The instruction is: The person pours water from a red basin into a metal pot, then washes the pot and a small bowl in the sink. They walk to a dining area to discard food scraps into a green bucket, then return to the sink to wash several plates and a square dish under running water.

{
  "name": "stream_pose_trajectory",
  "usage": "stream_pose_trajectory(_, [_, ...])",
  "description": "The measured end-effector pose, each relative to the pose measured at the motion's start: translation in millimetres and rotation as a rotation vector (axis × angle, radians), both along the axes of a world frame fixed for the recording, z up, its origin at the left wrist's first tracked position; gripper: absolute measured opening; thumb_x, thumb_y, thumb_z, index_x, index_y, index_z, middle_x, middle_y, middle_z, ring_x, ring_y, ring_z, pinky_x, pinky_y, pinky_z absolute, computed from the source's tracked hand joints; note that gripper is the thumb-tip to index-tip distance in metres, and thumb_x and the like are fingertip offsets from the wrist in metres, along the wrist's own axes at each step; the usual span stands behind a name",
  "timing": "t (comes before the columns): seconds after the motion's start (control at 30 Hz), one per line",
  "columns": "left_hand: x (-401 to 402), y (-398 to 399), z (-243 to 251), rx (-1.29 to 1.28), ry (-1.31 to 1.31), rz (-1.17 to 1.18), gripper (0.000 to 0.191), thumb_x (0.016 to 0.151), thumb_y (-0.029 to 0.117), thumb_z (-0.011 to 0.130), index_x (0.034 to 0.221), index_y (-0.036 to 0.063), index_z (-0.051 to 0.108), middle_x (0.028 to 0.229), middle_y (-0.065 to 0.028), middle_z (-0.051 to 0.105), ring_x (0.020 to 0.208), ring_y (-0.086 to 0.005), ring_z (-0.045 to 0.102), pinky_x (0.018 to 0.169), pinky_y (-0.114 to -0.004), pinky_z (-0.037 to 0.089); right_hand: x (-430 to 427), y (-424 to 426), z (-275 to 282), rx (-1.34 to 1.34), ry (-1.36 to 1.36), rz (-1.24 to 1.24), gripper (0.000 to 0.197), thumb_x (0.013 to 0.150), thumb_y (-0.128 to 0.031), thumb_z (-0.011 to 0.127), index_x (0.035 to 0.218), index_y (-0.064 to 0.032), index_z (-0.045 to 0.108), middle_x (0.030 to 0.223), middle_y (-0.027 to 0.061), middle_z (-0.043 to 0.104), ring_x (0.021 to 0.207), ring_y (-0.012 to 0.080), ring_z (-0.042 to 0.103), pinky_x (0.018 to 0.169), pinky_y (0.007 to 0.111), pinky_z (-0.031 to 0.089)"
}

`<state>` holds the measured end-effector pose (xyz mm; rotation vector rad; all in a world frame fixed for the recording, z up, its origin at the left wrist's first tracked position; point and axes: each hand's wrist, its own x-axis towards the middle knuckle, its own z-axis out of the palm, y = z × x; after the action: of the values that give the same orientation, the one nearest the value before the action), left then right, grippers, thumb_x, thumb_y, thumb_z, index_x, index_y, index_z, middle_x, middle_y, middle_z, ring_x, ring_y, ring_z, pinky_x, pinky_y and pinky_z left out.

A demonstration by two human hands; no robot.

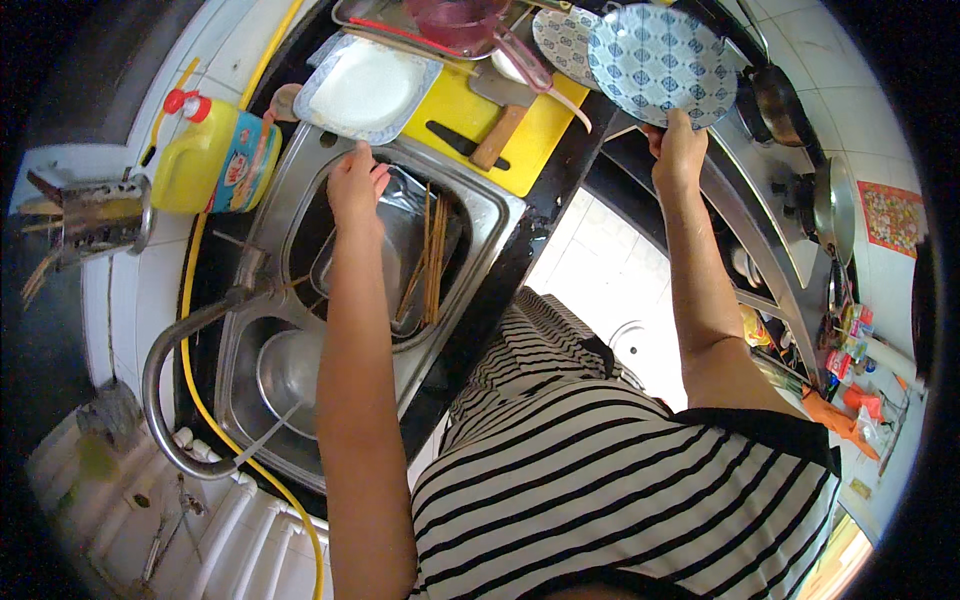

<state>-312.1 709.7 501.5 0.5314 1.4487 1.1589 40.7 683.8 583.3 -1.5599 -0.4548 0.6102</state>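
My right hand [679, 150] grips the near rim of a round plate [660, 64] with a blue diamond pattern, holding it tilted up beside the counter. Over the larger sink basin [487, 225], my left hand [356, 187] has its fingers curled. Its index fingertip is at the near rim of a white rectangular dish [367, 86] with a blue border; whether it grips the dish is unclear. Below that hand, a metal tray [401, 225] and several wooden chopsticks [431, 262] lie in the basin. Another patterned plate [562, 45] lies partly behind the held one.
A cleaver [499, 135] lies on a yellow cutting board [529, 161]. Water runs from the curved faucet [154, 375] into a metal bowl [289, 379] in the smaller basin. A yellow detergent jug [187, 165] stands behind the sink. A pink-handled pan [525, 60] stands at the far end.
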Motion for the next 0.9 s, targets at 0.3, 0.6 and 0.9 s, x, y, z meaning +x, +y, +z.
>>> stream_pose_trajectory(0.3, [20,63,-38,-0.060,-0.341,0.089,0.039,0.091,0.011,0.058,0.121,-0.0087,0.042,0.113,-0.0204,0.053,0.100,-0.0330,0.059,0.086,-0.042,0.056,77,58,-74,-0.272,0.599,0.312,0.015,0.090,-0.007,0.045,0.103,-0.0001,0.046,0.073,0.0140,0.057,0.046,0.0059,0.043,0.033,0.014,0.030])
stream_pose_trajectory(0.6, [-8,20,1,-0.022,-0.420,0.125,0.039,0.085,-0.001,0.056,0.122,-0.0054,0.043,0.116,-0.0178,0.053,0.105,-0.0330,0.057,0.088,-0.045,0.055,69,77,-91,-0.371,0.707,0.514,0.038,0.094,-0.040,0.050,0.098,-0.0022,0.051,0.075,0.0137,0.065,0.045,0.0112,0.057,0.028,0.014,0.033])
stream_pose_trajectory(0.9, [-57,-143,79,-0.025,-0.150,0.190,0.047,0.086,0.017,0.060,0.123,-0.0068,0.044,0.118,-0.0162,0.054,0.101,-0.0269,0.059,0.073,-0.036,0.058,-93,-27,6,-0.444,-0.063,1.018,0.048,0.095,-0.050,0.042,0.099,-0.0052,0.059,0.068,0.0047,0.061,0.044,0.0090,0.051,0.038,0.021,0.038])
